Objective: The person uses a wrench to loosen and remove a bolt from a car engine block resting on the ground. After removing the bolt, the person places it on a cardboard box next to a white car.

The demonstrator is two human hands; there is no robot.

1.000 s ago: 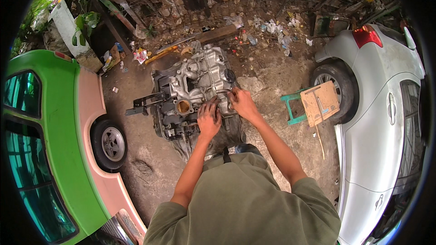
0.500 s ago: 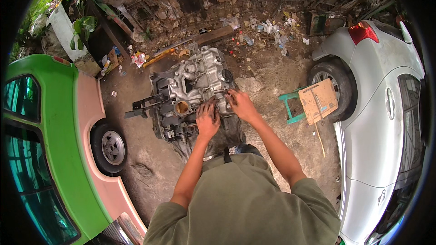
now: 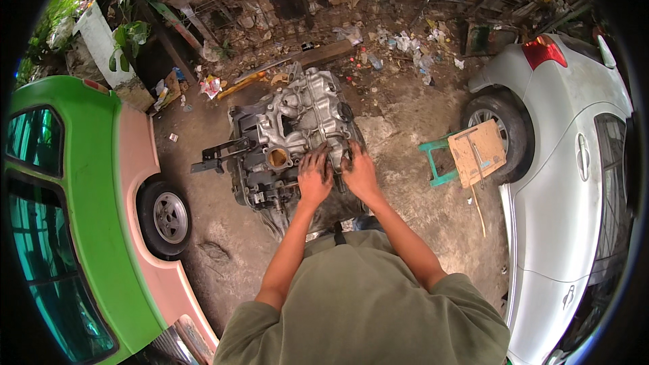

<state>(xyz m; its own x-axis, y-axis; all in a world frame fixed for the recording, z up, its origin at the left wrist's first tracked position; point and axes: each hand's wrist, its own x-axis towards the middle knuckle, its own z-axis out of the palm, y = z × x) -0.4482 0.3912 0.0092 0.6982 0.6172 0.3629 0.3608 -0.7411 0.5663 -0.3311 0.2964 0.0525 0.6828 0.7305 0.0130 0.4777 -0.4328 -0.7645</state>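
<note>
Grey metal makes up most of the engine (image 3: 314, 98), which sits in front of the person between a green car (image 3: 94, 169) and a silver car (image 3: 551, 189). Left hand (image 3: 316, 174) and right hand (image 3: 359, 173) lie close together, fingers bent over its near right part; whether they grasp anything there cannot be told. Farther off, any print on a red-and-white wrapper (image 3: 211, 86) is too small to read.

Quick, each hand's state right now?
Left hand: at the engine, open or closed cannot be told.
Right hand: also at the engine, any hold unclear.
</note>
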